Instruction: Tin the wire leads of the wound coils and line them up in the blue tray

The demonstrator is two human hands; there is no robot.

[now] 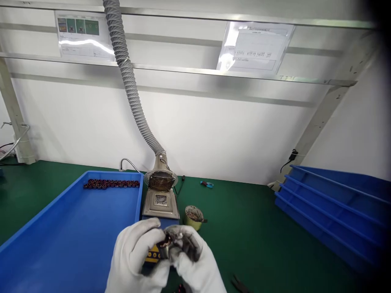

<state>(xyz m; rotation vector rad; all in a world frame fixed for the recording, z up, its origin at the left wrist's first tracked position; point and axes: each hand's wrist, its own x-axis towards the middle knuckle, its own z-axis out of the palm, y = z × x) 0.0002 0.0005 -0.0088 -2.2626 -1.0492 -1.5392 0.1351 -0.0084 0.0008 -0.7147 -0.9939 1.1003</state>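
Observation:
My left hand (137,258), in a white glove, is closed on a small dark part with copper-coloured bits (166,243), perhaps a wound coil; motion blurs it. Opposite, the gloved fingers of my right hand (195,258) close around the same part, their tips grey and soiled. Both hands meet in front of a solder pot (161,206) with a square silvery opening, partly covering its blue and yellow front. Beside it stands a yellowish cup (193,221) with dross-like residue inside. Below the hands, a dark reddish piece (180,289) shows at the bottom edge.
A blue tray (88,228) at left carries rows of dark red coil-like parts (111,184) along its far end. A grey exhaust hose (128,77) drops to the solder pot. Stacked blue trays (332,211) stand right. Blue-handled cutters (207,184) and dark pliers (240,284) lie on the green bench.

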